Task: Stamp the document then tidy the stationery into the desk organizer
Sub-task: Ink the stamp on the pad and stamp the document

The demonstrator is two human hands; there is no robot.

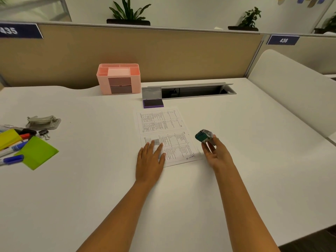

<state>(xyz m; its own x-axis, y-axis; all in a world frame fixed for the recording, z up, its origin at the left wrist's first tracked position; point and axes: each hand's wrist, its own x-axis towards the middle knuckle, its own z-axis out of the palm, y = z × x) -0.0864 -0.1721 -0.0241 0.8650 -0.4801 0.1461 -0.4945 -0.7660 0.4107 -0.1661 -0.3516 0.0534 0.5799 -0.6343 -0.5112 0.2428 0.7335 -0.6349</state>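
Note:
A printed document point(164, 128) lies flat in the middle of the white desk point(91, 188). My left hand point(150, 159) presses its lower left corner with straight fingers, next to a grey stamped patch. My right hand point(216, 153) holds a small teal and silver stamp point(203, 136) just right of the sheet, lifted off the desk. An open purple ink pad point(152, 103) sits beyond the document. The pink desk organizer point(119, 79) stands at the back against the partition.
At the left edge lie markers point(13, 149), a green sticky pad point(37, 152), a yellow pad point(8, 138), a black binder clip point(44, 133) and a grey stapler point(43, 120). An open cable tray point(196, 90) is sunk into the desk behind the document.

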